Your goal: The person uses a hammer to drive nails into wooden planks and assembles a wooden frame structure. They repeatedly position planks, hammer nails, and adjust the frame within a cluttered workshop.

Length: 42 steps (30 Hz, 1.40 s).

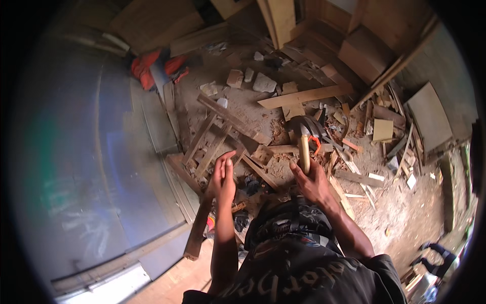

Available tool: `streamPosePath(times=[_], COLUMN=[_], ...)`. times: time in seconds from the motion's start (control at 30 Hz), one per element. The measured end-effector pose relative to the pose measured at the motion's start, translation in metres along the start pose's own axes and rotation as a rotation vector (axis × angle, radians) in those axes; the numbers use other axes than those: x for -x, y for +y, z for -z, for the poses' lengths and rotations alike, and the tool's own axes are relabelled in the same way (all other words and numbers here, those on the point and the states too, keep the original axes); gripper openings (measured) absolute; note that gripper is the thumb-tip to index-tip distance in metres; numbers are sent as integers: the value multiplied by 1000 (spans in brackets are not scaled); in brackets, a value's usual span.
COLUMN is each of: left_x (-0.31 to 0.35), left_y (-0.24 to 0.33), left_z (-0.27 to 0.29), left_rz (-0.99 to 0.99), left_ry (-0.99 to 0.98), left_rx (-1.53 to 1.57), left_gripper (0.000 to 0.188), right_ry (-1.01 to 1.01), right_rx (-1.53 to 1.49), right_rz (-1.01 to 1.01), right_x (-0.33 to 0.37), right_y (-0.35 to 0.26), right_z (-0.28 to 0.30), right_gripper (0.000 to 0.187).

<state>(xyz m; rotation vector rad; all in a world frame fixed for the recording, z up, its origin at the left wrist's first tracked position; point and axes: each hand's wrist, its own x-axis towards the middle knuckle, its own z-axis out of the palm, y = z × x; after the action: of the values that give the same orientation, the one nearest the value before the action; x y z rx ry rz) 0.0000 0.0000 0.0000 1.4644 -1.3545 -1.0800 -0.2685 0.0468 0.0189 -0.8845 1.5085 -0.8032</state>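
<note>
A hammer with a pale wooden handle (304, 152) and a dark, curved metal head is in my right hand (315, 183), held upright in front of me with the fingers wrapped round the handle. My left hand (223, 178) is raised with its fingers stretched out. Beside and partly behind its wrist stands a dark timber piece (198, 230); I cannot tell whether the hand touches it. Just beyond the left hand, a wooden frame of nailed slats (215, 144) lies on the ground. An orange item (315, 145) shows next to the hammer, partly hidden.
A large grey-blue panel surface (111, 167) fills the left. Stone and brick pieces (264, 83) lie ahead, near a long plank (306, 96). Scrap wood (385, 124) is heaped at right, with boards leaning behind. Red cloth (145, 70) hangs at the far left.
</note>
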Motion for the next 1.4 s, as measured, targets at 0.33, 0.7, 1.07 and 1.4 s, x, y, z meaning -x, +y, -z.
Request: streamPosePath(times=[0.33,0.7,1.07,1.4], left_x=[165,231,247,262], left_y=[53,-55,-59,-61], left_z=[187,214,208,185], left_rz=[197,453,213,209], left_ry=[400,646,944,1541], left_rx=[-663,-894,-670,-371], left_gripper=[28,52,15,11], right_ry=[-159,-175,-605,-1059], right_rx=[270,561,1208,1662], right_rz=[115,199,220,141], right_x=[26,63,4,-81], right_y=[54,97,173,211], right_z=[-39,-83,-176,-243], right_gripper=[16,32,65,72])
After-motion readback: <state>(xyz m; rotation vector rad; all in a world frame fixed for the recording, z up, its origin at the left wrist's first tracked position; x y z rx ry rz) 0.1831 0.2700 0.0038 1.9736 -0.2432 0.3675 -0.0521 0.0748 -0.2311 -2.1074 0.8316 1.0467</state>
